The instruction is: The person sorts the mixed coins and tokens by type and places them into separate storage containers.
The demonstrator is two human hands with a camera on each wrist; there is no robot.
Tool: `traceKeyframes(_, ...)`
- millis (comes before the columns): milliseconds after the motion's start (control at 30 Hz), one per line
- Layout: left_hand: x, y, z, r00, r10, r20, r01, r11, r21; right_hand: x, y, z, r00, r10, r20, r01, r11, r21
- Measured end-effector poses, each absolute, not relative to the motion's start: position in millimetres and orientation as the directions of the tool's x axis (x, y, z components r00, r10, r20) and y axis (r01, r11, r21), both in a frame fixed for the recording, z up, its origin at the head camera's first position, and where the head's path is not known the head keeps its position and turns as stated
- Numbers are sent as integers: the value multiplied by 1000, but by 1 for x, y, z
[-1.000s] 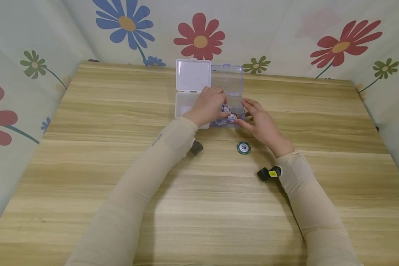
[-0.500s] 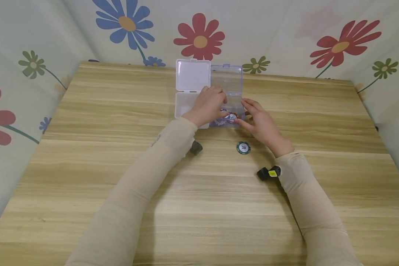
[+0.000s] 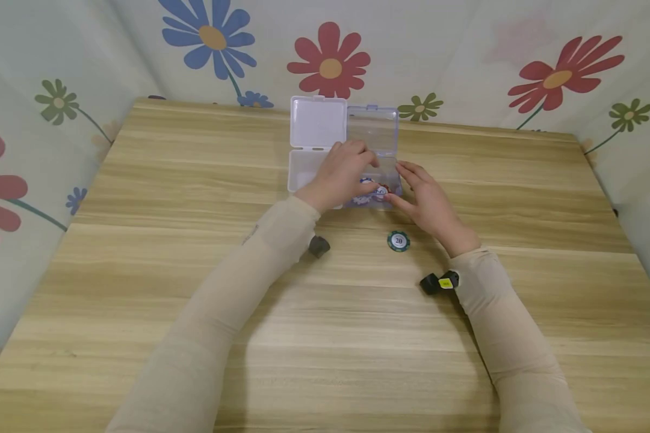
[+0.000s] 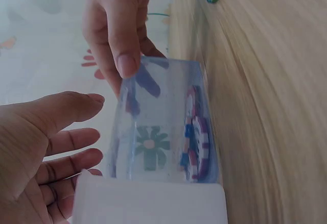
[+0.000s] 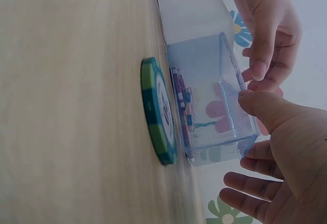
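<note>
My left hand (image 3: 342, 173) hovers over the clear plastic box (image 3: 381, 131). Its thumb and fingers (image 4: 76, 138) are apart, with nothing between them in the left wrist view. Several poker chips (image 3: 364, 198), some blue, red and purple, lie on the bottom of the clear box; the left hand partly hides them from above. My right hand (image 3: 430, 203) holds that box at its right corner, thumb on the rim and fingers along the outer side. A green poker chip marked 20 (image 3: 398, 241) lies flat on the table in front of the box.
A white plastic box (image 3: 318, 123) with its lid raised stands directly left of the clear one, partly behind the left hand. Both boxes are near the back edge of the wooden table (image 3: 325, 361). A flower-printed curtain (image 3: 455, 54) hangs behind.
A blue-and-white poker chip that was at my left fingers has been let go into the clear box. The left fingers have spread a little since. My right hand stays on the box corner.
</note>
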State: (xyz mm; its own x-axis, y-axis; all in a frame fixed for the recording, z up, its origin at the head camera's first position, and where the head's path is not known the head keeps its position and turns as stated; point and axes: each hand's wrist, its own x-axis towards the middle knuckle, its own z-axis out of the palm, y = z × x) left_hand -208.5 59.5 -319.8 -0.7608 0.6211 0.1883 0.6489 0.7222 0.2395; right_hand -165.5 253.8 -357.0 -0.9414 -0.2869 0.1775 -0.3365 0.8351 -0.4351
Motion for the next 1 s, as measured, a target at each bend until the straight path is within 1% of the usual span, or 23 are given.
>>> traceKeyframes(267, -189, 61, -316, -719, 630, 293, 694, 667, 271, -165, 255, -355, -943, -284, 175, -333, 833, -442)
traceKeyframes(400, -180, 61, -317, -680, 644, 349, 732, 621, 280, -165, 256, -353, -944, -282, 172, -330, 832, -445)
traceKeyframes(667, -163, 60, -318, -608, 684, 403, 793, 547, 267, -164, 256, -354, -945, -285, 159, -327, 814, -480)
traceKeyframes(833, -151, 62, -318, -586, 720, 370, 810, 528, 255, -164, 255, -355, -944, -297, 143, -327, 799, -505)
traceKeyframes(1000, -144, 67, -324, -584, 769, 262, 810, 526, 261, -164, 255, -354, -943, -304, 132, -328, 802, -499)
